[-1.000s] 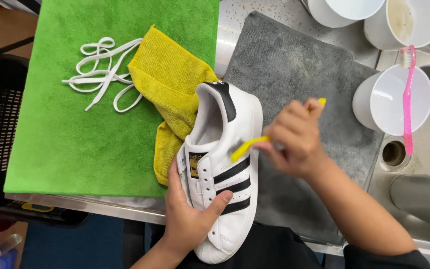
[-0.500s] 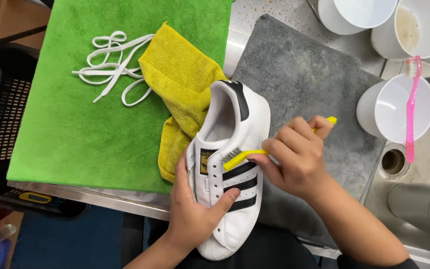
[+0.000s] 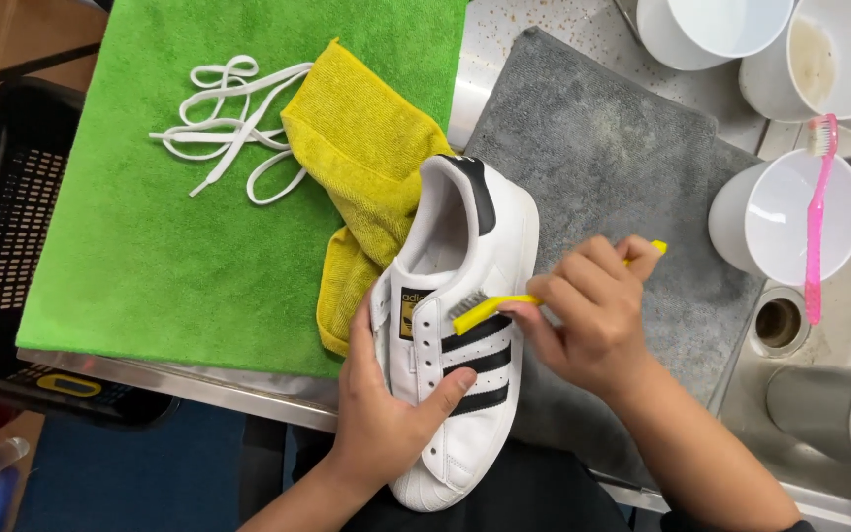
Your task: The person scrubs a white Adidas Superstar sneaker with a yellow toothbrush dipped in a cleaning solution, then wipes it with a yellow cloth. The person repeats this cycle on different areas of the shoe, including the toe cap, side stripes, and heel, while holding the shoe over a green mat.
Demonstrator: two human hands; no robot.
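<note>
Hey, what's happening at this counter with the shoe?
A person is scrubbing a white sneaker with black stripes. The left hand grips its front part, while the right hand presses a yellow brush against its side. The shoe lies across a yellow cloth and a grey towel. Its white laces lie removed on the green towel.
</note>
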